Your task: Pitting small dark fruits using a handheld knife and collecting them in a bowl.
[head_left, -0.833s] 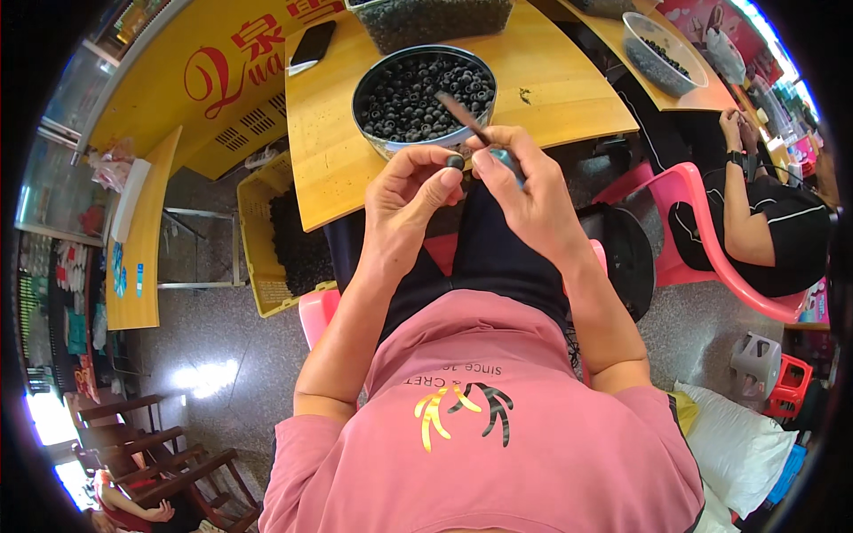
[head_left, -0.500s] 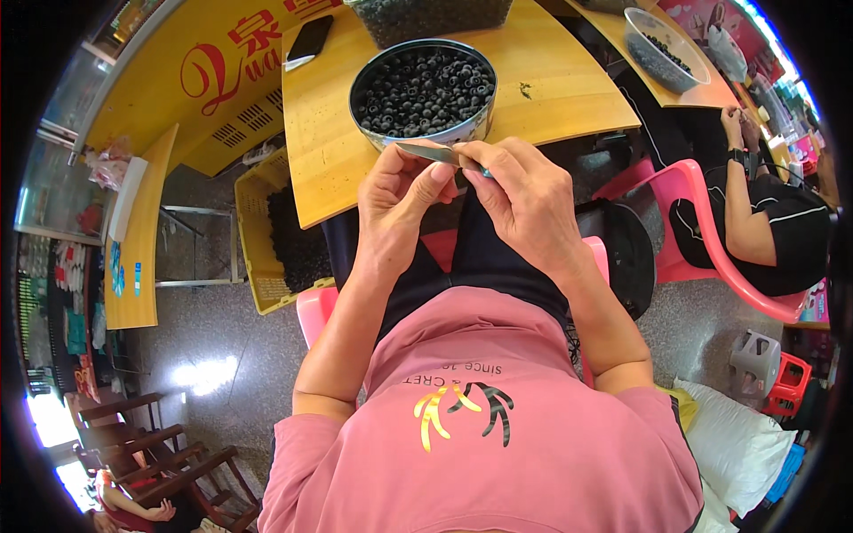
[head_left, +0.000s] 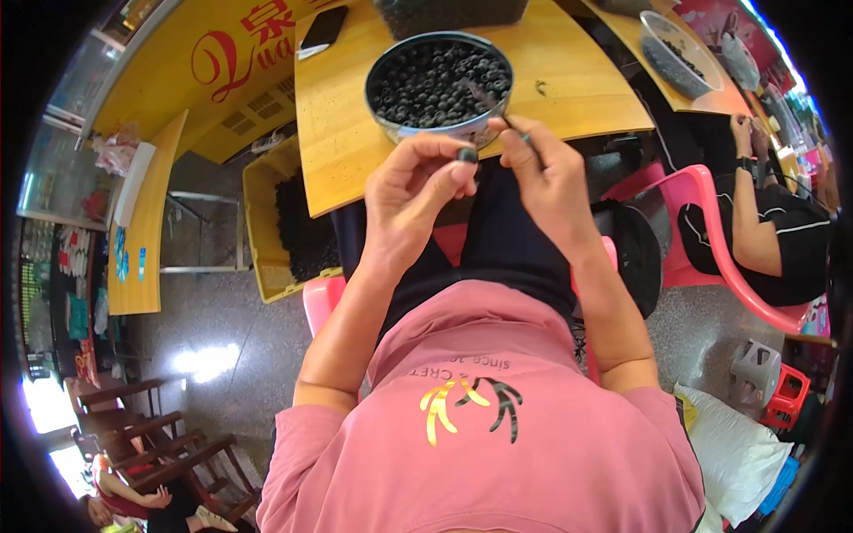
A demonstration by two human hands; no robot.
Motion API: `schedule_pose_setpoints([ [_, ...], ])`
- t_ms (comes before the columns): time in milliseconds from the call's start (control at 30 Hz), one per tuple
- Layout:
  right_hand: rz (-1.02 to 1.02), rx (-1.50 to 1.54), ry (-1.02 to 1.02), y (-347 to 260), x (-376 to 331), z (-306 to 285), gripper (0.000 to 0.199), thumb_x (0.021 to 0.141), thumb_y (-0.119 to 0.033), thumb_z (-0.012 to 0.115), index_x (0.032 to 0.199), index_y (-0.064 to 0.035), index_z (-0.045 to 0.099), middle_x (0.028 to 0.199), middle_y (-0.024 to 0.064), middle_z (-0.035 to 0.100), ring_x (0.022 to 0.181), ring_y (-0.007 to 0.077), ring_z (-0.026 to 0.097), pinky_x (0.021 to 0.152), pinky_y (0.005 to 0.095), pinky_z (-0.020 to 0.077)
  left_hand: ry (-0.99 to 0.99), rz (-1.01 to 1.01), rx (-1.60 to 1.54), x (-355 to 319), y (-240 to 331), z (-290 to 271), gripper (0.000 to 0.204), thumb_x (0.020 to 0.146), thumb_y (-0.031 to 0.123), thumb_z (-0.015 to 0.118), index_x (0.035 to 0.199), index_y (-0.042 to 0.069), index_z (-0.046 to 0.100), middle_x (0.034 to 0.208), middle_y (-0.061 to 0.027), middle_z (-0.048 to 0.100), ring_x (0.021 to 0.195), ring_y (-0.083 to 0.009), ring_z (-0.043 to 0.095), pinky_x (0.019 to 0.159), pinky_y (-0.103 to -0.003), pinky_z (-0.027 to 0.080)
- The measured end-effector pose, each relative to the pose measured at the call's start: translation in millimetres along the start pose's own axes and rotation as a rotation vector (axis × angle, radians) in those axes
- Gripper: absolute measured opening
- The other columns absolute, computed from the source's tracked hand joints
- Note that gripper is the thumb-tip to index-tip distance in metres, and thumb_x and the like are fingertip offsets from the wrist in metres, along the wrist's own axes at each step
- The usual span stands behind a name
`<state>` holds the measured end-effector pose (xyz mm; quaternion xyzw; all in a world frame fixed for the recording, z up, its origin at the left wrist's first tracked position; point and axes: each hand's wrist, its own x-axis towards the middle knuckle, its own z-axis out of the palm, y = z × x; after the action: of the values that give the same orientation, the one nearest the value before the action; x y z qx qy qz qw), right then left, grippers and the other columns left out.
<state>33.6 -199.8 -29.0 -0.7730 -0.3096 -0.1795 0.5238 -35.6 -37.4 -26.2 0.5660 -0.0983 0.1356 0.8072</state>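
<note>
My left hand (head_left: 409, 186) pinches a small, dark, round piece (head_left: 466, 155) between thumb and fingertips, just off the near side of a large round bowl (head_left: 400, 131). Many similar dark, round pieces (head_left: 431, 84) fill that bowl; some show pale rings or holes, and I cannot make out their kind. A small knife (head_left: 486, 98) sits in my closed right hand (head_left: 551, 178), its blade pointing up and left over the bowl's right side. A bit of its blue-green handle shows between the fingers. Both hands are above my lap at the table's front edge.
Behind the bowl on the yellow table (head_left: 569, 71) stands a clear tub (head_left: 449, 13) of dark pieces; a phone (head_left: 323, 31) lies to its left. A yellow crate (head_left: 267, 222) is on the floor at left. Another person (head_left: 755, 213) sits at right beside a clear basin (head_left: 680, 67).
My hands have drawn apart. The knife has left the piece in my left hand and swung from pointing left to pointing up over the bowl. The view has shifted slightly.
</note>
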Motion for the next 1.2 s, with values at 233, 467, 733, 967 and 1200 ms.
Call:
schedule_pose_setpoints([
  [233, 0.379, 0.556, -0.143, -33, 1, 0, 0.024, 0.094, -0.022, 0.065, 0.099, 0.0013, 0.065, 0.082, -0.0011, 0.065, 0.070, 0.0028, 0.054, 0.064, 0.0202, 0.0470, 0.043, 0.015, 0.151, 3, -3, 1, 0.016, 0.090, -0.002, 0.063, 0.106, -0.002, 0.060, 0.097, -0.0036, 0.062, 0.085, -0.0097, 0.061, 0.078, -0.022, 0.050],
  [467, 0.465, 0.781, -0.211, -37, -6, 9, 0.023, 0.096, -0.026, 0.062, 0.099, -0.0027, 0.063, 0.078, -0.0015, 0.059, 0.069, 0.0041, 0.052, 0.061, 0.0186, 0.0405, -0.014, 0.050, 0.161, -11, 0, -8, 0.016, 0.089, -0.006, 0.062, 0.106, -0.004, 0.060, 0.101, -0.0055, 0.058, 0.092, -0.0130, 0.062, 0.082, -0.024, 0.051],
  [733, -0.091, -0.008, -0.141, -39, -3, 2, 0.015, 0.092, -0.011, 0.062, 0.104, -0.0012, 0.063, 0.079, 0.0063, 0.062, 0.068, 0.0155, 0.059, 0.060, 0.0280, 0.0469, 0.088, 0.013, 0.047, -11, -4, -15, 0.020, 0.091, 0.008, 0.065, 0.110, 0.000, 0.060, 0.095, -0.0050, 0.063, 0.080, -0.0106, 0.057, 0.073, -0.025, 0.047],
  [967, -0.342, -0.228, -0.099, -33, -1, 1, 0.026, 0.082, -0.004, 0.066, 0.108, -0.0062, 0.065, 0.081, 0.0091, 0.062, 0.071, 0.0268, 0.061, 0.061, 0.0359, 0.0491, 0.083, 0.026, 0.008, -9, -4, -12, 0.022, 0.091, 0.006, 0.065, 0.111, 0.000, 0.059, 0.095, -0.0050, 0.063, 0.078, -0.0114, 0.056, 0.071, -0.025, 0.046],
  [1200, -0.344, -0.237, -0.097, -30, 0, 0, 0.028, 0.082, -0.004, 0.067, 0.110, -0.0074, 0.066, 0.080, 0.0084, 0.062, 0.070, 0.0260, 0.060, 0.061, 0.0359, 0.0486, 0.093, 0.047, 0.038, -9, -7, -12, 0.022, 0.091, 0.006, 0.065, 0.112, 0.000, 0.059, 0.096, -0.0055, 0.063, 0.080, -0.0116, 0.056, 0.072, -0.025, 0.047],
])
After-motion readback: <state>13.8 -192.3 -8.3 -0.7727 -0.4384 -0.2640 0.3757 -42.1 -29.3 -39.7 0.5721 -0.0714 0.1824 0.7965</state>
